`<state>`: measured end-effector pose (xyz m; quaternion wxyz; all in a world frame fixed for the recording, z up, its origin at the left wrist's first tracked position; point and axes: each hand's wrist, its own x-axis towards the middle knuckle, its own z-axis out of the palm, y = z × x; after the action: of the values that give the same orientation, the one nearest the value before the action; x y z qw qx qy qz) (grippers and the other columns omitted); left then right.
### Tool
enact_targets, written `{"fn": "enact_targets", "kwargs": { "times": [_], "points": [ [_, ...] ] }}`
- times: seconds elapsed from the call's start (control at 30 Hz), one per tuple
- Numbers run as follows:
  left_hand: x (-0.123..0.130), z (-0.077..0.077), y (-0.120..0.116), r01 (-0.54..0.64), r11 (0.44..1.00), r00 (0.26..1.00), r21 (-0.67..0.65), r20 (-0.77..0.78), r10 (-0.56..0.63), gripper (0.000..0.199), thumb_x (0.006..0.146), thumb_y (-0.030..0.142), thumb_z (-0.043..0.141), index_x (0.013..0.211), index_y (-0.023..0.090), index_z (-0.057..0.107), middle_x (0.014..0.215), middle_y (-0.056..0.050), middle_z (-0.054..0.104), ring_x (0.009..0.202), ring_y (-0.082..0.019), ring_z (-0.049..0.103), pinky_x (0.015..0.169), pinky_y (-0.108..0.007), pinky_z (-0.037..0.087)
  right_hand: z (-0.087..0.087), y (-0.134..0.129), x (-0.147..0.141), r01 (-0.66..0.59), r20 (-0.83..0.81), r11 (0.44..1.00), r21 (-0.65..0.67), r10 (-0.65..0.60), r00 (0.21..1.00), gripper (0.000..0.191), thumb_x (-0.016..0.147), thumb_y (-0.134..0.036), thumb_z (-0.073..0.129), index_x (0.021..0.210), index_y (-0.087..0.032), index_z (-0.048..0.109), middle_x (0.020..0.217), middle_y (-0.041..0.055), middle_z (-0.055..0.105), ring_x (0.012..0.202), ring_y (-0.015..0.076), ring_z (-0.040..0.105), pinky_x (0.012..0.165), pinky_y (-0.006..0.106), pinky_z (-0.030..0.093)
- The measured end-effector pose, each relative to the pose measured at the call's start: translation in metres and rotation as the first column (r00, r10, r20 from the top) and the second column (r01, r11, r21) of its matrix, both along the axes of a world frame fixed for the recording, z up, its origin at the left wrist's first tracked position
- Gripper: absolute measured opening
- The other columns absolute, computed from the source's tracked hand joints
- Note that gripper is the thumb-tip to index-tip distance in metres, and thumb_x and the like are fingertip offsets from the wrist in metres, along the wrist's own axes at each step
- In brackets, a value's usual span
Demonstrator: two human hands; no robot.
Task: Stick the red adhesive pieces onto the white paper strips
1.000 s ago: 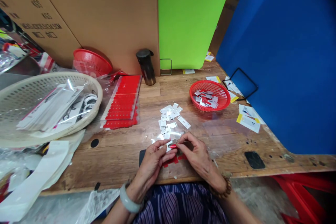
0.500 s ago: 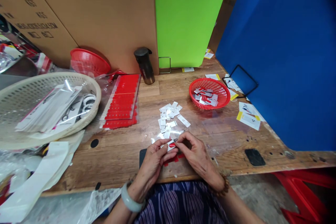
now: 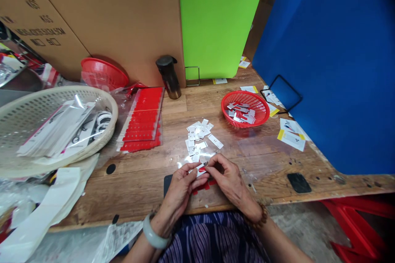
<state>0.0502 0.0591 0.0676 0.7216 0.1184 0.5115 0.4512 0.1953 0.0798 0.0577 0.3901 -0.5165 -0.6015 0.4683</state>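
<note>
Between the two hands, the red piece (image 3: 202, 169), which jutted like a pointed tip a second ago, has come to lie flatter across the white card (image 3: 199, 174). Both are held just above the counter (image 3: 138, 185), near the middle of its near edge. The left hand (image 3: 179, 185) grips the card between thumb and fingers; the right hand (image 3: 231, 181) pinches the red piece at its right end, though the fingertips hide the exact contact. If either pinch slackens, or the right fingers pull askew, the red piece could skew or crease, or the card slip loose. It might then fall onto the red strips (image 3: 202, 188) below, where red on red would be easy to miss.

Just beyond the hands, white cards (image 3: 196, 133) lie in a loose, overlapping heap, partly by shiny film (image 3: 183, 163); a careless knuckle could scatter them or drag the film. Farther, towards the right edge, the red basket (image 3: 261, 109) holds more cards, its near side exposed to a sleeve or elbow. Towards the far edge, the flask (image 3: 169, 77) stands upright beside the carton (image 3: 132, 20); a long reach could tip it.
</note>
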Motion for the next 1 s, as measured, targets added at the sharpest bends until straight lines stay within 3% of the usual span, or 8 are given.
{"fn": "enact_targets", "kwargs": {
  "times": [0.53,0.8,1.0],
  "points": [
    [0.0018,0.0029,0.0012,-0.005,1.0,1.0,0.009,-0.001,0.005,0.018,0.077,0.008,0.063,0.095,0.01,0.059,0.087,-0.011,0.072,0.072,-0.015,0.07,0.072,-0.023,0.056,-0.0007,-0.0002,-0.0023,0.01,-0.005,1.0,-0.029,-0.01,1.0,0.009,0.079,-0.015,0.052,0.071,-0.019,0.054,0.068,-0.0044,0.055,0.065,0.0113,0.051,0.063,0.022,0.039],
    [0.0035,-0.0039,0.0014,0.017,0.999,0.995,0.037,-0.099,-0.013,0.036,0.066,0.01,0.075,0.097,0.01,0.057,0.076,-0.01,0.073,0.063,-0.013,0.069,0.065,-0.02,0.056,-0.0009,0.0,-0.0046,0.037,-0.026,0.997,-0.068,-0.039,0.999,0.009,0.077,-0.016,0.055,0.068,-0.019,0.054,0.066,-0.0045,0.055,0.064,0.0115,0.051,0.063,0.023,0.039],
    [0.0014,-0.0056,0.0016,0.032,0.995,0.981,0.098,-0.191,-0.012,0.035,0.062,0.017,0.077,0.092,0.011,0.06,0.074,-0.006,0.073,0.062,-0.012,0.068,0.064,-0.018,0.055,-0.0016,-0.0028,-0.0081,0.054,-0.068,0.986,-0.157,-0.065,0.996,0.007,0.074,-0.017,0.056,0.068,-0.019,0.054,0.07,-0.0026,0.058,0.068,0.0137,0.054,0.067,0.025,0.041]
  ]
}}
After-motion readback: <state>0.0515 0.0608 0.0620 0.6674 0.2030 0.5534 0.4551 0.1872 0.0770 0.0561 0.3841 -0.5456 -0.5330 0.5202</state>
